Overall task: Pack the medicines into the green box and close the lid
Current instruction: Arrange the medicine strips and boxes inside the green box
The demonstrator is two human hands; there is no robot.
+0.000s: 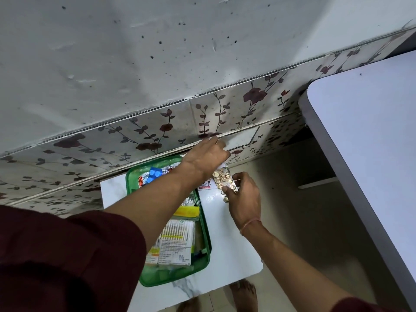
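The green box [203, 221] lies open on a small white marble-look table [227, 244]. It holds blue-capped vials [154, 173], foil strips, a yellow pack and a pack of cotton swabs [177, 230]. My left hand [202, 157] reaches across the box's far end towards the wall. Its fingers are curled on a white packet with red print [206, 185], which shows from under the wrist. My right hand [244, 197], just right of the box, pinches a blister strip of golden capsules [222, 176] above the table. No lid is visible.
A wall panel with a flower pattern [225, 109] runs right behind the table. A large pale tabletop [371, 143] stands to the right, with tiled floor [304, 210] between the two. My bare feet [244, 296] show below the table's near edge.
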